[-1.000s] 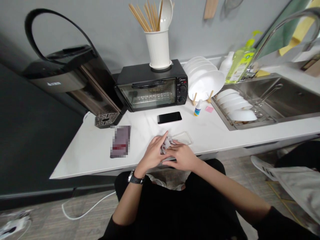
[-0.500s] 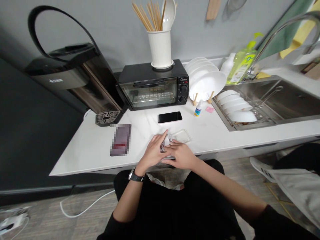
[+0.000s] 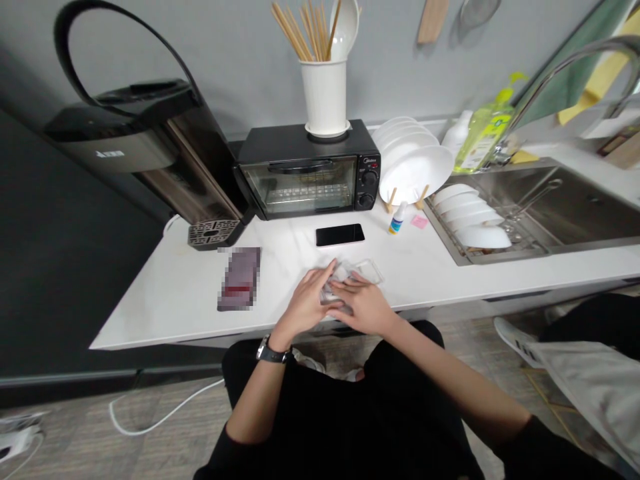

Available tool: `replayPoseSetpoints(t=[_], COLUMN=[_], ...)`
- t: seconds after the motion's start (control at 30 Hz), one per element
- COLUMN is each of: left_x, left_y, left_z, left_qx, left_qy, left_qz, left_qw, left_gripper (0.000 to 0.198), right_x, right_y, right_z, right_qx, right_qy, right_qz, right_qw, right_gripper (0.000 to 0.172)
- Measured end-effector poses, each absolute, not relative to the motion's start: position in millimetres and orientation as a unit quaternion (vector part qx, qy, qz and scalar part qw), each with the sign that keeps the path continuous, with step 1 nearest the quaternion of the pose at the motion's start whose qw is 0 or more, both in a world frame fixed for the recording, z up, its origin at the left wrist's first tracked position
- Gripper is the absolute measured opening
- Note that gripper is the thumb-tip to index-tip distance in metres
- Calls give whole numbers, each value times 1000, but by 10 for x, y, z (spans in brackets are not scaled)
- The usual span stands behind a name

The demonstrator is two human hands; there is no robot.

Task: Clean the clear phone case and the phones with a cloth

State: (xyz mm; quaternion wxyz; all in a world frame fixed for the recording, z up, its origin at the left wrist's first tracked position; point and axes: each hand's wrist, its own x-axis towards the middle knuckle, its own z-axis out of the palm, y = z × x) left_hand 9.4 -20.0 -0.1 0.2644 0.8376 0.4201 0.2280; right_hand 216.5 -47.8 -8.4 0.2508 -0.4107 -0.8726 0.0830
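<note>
Close to the counter's front edge, both my hands are on a small clear, shiny plastic item (image 3: pixel 342 272) with something whitish in it; its exact kind cannot be made out. My left hand (image 3: pixel 306 300), a watch on its wrist, curves around the item's left side with the thumb and a finger. From the right, my right hand (image 3: pixel 365 305) lays bent fingers across it, covering much of it. Just beyond the right fingers a clear rectangular plastic tray or case (image 3: pixel 371 270) rests on the counter. A black-screened phone (image 3: pixel 340 235) lies farther back.
A blurred-out purplish packet (image 3: pixel 240 279) lies on the left, before a tall dark drinks dispenser (image 3: pixel 165 153). Behind stands a toaster oven (image 3: pixel 305 183). Plates (image 3: pixel 415 170), a small bottle (image 3: pixel 397 219) and the sink (image 3: pixel 575 200) with bowls are on the right.
My right fingers have shifted slightly over the clear item, uncovering a little more of it. The left hand stays almost in place. The view has tilted slightly.
</note>
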Motion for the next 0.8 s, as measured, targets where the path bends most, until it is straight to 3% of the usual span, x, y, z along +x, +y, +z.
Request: replayPoseSetpoints(t=[0.13,0.23,0.4,0.47,0.53,0.67,0.8], left_x=[64,101,146,117,74,38,103], left_y=[-237,-239,-201,-199,-211,-246,-231], left_z=[22,53,31,3,-14,14,61], left_qx=[838,840,843,836,828,823,833], left_qy=[421,419,412,417,427,433,422], left_qz=[223,225,230,233,232,228,222], left_qw=[266,263,258,268,280,287,281], left_gripper=[101,107,105,102,101,106,110], right_x=[2276,2757,2722,2370,2085,2270,2933], right_y=[-608,-576,-462,-479,-527,-611,-563], right_z=[-62,-66,-90,-98,-87,-43,-32], right_qx=[-378,-414,-477,-447,-407,-386,-451], right_qy=[-878,-867,-845,-858,-873,-876,-853], right_qz=[145,125,45,58,90,139,101], right_qw=[254,249,238,246,252,254,242], right_gripper=[39,30,42,55,57,34,29])
